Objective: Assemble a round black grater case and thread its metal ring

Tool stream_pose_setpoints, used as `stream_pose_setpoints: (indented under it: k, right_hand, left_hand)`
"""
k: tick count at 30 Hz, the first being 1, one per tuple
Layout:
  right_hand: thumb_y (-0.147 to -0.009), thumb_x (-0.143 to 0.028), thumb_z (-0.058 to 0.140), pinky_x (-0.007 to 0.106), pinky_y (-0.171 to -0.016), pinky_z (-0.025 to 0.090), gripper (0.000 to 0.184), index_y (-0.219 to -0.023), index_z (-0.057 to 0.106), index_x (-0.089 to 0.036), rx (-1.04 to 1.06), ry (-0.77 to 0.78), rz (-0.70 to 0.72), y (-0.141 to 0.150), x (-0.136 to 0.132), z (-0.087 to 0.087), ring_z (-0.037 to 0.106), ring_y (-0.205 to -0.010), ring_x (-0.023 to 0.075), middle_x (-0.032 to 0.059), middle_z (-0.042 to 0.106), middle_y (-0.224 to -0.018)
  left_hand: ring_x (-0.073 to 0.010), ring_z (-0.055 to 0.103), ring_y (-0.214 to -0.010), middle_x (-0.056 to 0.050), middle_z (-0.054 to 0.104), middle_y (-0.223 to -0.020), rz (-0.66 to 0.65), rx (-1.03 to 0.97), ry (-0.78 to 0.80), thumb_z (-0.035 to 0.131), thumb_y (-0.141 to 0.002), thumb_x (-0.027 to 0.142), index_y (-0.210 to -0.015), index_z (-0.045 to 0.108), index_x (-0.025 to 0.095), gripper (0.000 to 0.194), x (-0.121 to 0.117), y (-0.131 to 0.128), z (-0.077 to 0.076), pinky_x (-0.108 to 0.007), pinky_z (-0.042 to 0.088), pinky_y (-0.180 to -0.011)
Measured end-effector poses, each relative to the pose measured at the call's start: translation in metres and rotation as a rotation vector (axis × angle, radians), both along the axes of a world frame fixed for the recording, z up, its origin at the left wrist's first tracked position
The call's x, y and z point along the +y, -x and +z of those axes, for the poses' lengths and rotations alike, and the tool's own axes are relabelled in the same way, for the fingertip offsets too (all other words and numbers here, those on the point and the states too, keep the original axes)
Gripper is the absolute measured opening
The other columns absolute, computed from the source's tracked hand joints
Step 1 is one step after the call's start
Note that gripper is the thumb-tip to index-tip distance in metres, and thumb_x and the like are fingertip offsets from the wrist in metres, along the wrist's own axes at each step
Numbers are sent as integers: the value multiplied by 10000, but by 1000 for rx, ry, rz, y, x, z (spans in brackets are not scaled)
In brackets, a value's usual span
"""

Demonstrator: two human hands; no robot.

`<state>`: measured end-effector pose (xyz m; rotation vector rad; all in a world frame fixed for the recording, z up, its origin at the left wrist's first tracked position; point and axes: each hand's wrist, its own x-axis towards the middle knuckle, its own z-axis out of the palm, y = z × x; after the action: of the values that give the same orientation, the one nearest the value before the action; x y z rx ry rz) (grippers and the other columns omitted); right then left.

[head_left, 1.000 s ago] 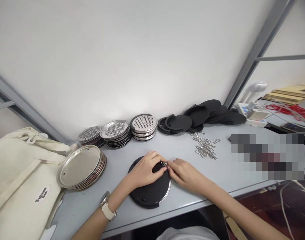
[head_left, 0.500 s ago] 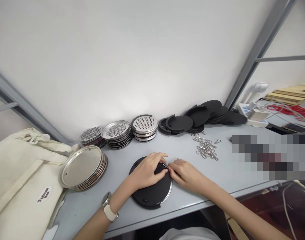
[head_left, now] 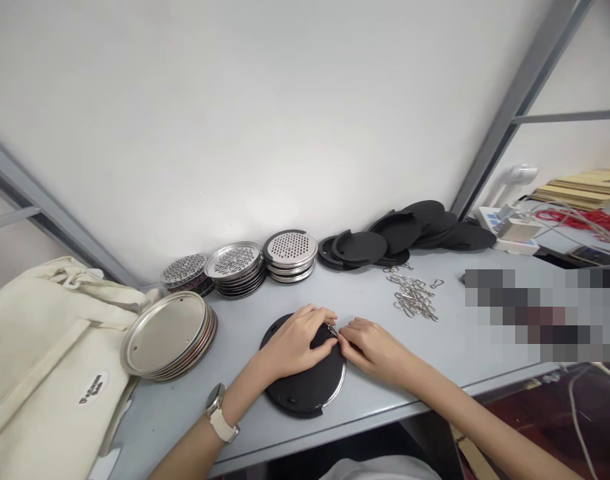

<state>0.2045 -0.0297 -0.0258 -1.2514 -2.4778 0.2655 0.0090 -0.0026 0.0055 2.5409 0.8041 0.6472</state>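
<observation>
A black round cover (head_left: 305, 383) lies on the table with a shiny metal rim showing along its right edge. My left hand (head_left: 301, 343) rests over its top, thumb and fingers curled around the right edge. Between both hands' fingertips is a small wire snap hook (head_left: 332, 330) at the cover's edge. My right hand (head_left: 369, 345) pinches the hook's outer end with thumb and forefinger. Fingers partly hide the hook, so I cannot tell whether it passes through a hole. More loose snap hooks (head_left: 413, 297) lie in a heap beyond my right hand.
Along the wall stand stacks of metal grater discs (head_left: 233, 263) and perforated discs (head_left: 291, 250), then a pile of black covers (head_left: 359, 247). Plain metal discs (head_left: 165, 333) are stacked at left beside a cream bag (head_left: 45, 360). A power strip (head_left: 509, 243) sits at right.
The whole view has shifted very slightly. Both hands stay at the cover's right edge, with the snap hook between them turned a little.
</observation>
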Motion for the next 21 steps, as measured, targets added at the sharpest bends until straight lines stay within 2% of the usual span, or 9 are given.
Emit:
stream_pose_setpoints:
  k: [7,11,17,21]
  right_hand:
    - [-948,-232,344,276,-648,359,322,-675,509,-188,10,0,1,1,0,0,497,-627,155,27,576,-632]
    - [-943,-223,347,272,-647,362,316,-673,507,-187,-2,-3,-3,1,0,0,500,-634,156,28,577,-631]
    - [-940,-219,353,274,-644,360,303,-680,505,-187,-2,-6,-6,1,0,0,507,-643,159,29,578,-633]
    - [-942,-227,352,277,-650,364,310,-676,506,-187,15,-3,-9,1,0,0,516,-648,161,32,576,-636]
  left_hand:
    - [-212,521,-1058,-53,599,-1065,4,-4,14,541,-842,181,-1150,450,206,322,0,0,0,-378,433,-932]
    - [-214,526,-1042,-59,595,-1058,-8,9,8,530,-848,177,-1088,483,198,245,0,0,0,-376,438,-920]
    - [-203,503,-1124,-59,560,-1150,15,-31,15,555,-844,200,-1164,418,213,348,0,0,-3,-382,409,-986]
    - [-207,525,-1082,-64,570,-1096,19,-42,29,557,-840,205,-1239,354,211,448,0,0,-3,-398,425,-965]
